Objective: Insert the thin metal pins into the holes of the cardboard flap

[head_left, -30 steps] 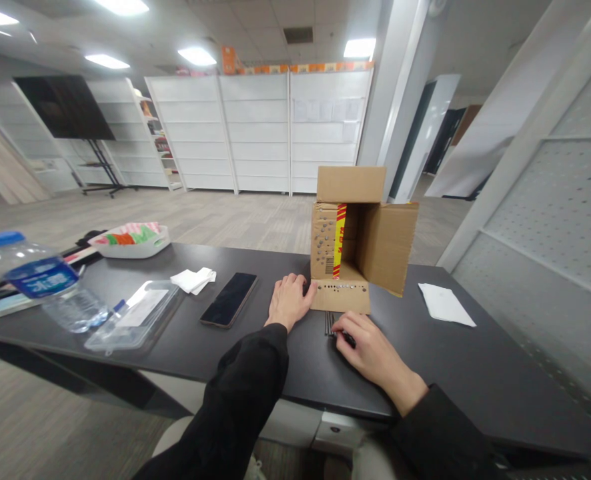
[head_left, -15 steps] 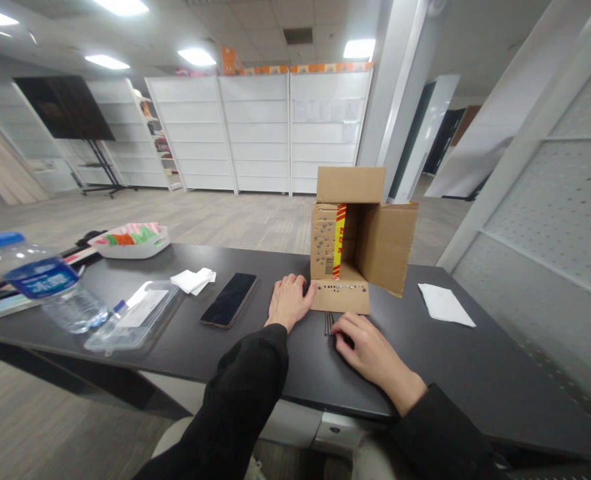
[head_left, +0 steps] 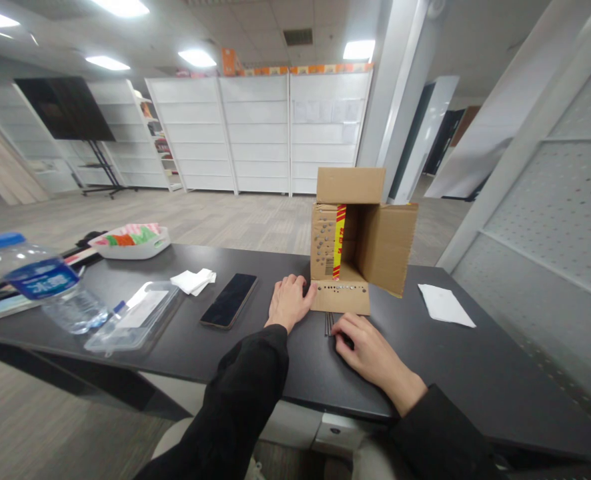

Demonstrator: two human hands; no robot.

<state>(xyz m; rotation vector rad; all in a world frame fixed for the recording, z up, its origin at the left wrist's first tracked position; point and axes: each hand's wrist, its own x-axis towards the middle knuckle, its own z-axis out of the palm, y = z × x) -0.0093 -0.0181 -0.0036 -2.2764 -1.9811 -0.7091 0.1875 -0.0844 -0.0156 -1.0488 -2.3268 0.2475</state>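
A cardboard box point(head_left: 392, 247) stands on its side on the dark table, its open mouth facing me and its flaps spread. The lower flap point(head_left: 345, 303) lies toward me and bears a row of holes and metallic dots. Palm down, my left hand point(head_left: 289, 301) rests at the left of this flap, fingers stretched forward and thumb at the flap's edge. Several thin dark rods point(head_left: 328, 324) lie side by side just in front of the flap. Beside them on the right, my right hand point(head_left: 368, 350) is curled, thumb and forefinger drawn together; whatever is between the fingertips is hidden.
Left of my hands lie a black phone point(head_left: 229, 300), folded tissues point(head_left: 194, 281), a clear plastic case point(head_left: 138, 317) and a water bottle point(head_left: 50, 283). A white tray point(head_left: 133, 249) with colourful items is farther back. Another white tissue point(head_left: 446, 305) lies at right, near a perforated partition point(head_left: 540, 233).
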